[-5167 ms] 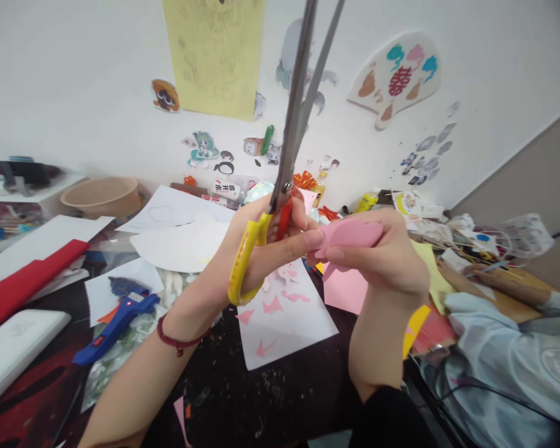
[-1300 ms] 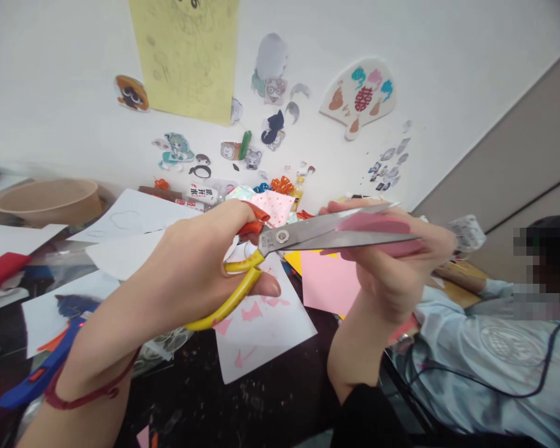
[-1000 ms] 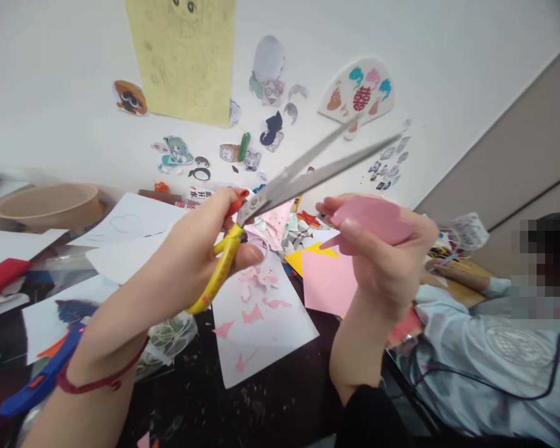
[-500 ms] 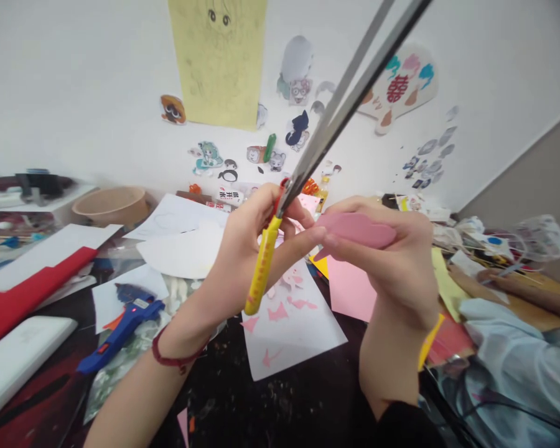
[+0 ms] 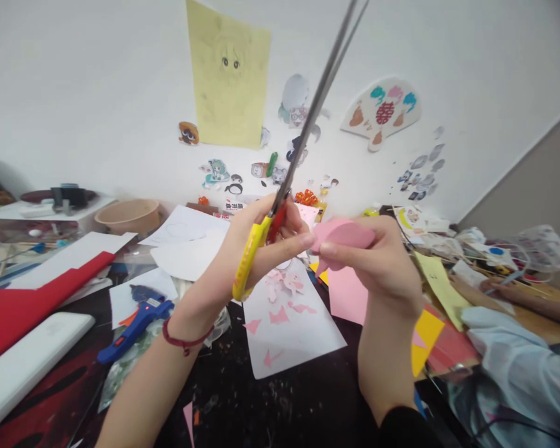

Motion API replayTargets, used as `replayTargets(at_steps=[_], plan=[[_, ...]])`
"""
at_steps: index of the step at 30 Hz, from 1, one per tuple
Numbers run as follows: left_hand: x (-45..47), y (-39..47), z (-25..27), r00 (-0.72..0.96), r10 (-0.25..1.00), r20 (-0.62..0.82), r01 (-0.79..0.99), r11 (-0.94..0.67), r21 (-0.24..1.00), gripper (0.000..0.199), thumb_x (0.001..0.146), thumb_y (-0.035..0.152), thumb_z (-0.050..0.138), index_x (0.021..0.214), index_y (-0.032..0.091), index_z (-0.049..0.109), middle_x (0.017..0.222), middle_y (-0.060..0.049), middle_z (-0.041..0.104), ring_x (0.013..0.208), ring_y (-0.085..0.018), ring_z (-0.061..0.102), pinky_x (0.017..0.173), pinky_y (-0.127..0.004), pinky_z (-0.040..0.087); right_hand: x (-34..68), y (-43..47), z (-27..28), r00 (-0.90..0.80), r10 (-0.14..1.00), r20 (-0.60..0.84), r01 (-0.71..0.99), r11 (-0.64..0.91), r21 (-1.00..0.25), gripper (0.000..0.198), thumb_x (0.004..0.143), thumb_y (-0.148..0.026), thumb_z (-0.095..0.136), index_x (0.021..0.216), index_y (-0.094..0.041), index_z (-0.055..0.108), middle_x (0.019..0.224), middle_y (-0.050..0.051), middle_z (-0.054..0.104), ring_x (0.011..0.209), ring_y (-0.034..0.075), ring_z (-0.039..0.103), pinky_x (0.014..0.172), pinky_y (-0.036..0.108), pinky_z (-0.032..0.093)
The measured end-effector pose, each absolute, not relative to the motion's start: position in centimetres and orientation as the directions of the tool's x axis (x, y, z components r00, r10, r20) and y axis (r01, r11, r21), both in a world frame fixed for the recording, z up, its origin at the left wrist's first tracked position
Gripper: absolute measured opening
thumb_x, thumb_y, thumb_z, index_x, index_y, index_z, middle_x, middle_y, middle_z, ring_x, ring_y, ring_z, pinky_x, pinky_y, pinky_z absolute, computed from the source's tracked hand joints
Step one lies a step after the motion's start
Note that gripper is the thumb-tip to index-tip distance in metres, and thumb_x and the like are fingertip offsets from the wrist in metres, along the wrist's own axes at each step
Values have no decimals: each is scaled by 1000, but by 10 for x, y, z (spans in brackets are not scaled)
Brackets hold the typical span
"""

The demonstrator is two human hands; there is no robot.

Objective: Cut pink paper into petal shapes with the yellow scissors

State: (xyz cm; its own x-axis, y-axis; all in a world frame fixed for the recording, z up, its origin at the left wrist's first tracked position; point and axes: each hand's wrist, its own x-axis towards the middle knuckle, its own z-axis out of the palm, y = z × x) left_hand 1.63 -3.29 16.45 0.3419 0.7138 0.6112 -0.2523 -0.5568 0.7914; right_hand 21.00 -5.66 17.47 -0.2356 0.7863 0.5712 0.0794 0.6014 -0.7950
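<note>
My left hand [image 5: 256,239] is closed round a pair of scissors [image 5: 308,115] with yellow and red handles. Their long metal blades point up, slightly apart at the tips. Between the thumb and fingers of my right hand [image 5: 387,267] is a pink paper cutout [image 5: 348,235] with a curved edge. My left thumb tip touches or nearly touches the cutout's left end. Below my hands, a white paper sheet [image 5: 303,339] carries several pink paper scraps [image 5: 279,315]. A pink paper sheet [image 5: 348,295] lies beside it, partly behind my right wrist.
A blue glue gun [image 5: 137,330], a long white box [image 5: 37,367] and a red strip [image 5: 51,298] are on the left. Behind them stands a round tan bowl [image 5: 128,214]. At right, yellow paper [image 5: 429,333] lies near another person's pale sleeve [image 5: 518,367]. Drawings cover the wall.
The scissors have swung more upright and their blades have come closer together. The pink cutout has turned and shifted slightly in my right hand. The camera view has tilted up.
</note>
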Motion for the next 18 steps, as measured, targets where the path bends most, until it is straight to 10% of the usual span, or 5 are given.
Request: replayTargets(at_steps=[8,18], plan=[[10,-35,167,401,691,602,-203,-574,794,23,84,33,75,84,21,55,75,1,58,68,-13,53,63,-29,43,206,-49,171,-378,763,524,-40,553,-832,9,78,-17,79,70,-21,80,51,-2,68,47,10,60,45,23,44],[-36,-31,182,361,537,762,476,-809,344,33,83,45,56,101,21,43,94,-4,49,78,-19,44,68,-36,36,196,-60,173,78,469,880,60,879,-474,15,75,-12,80,78,-27,82,67,-4,76,58,12,68,55,27,53]])
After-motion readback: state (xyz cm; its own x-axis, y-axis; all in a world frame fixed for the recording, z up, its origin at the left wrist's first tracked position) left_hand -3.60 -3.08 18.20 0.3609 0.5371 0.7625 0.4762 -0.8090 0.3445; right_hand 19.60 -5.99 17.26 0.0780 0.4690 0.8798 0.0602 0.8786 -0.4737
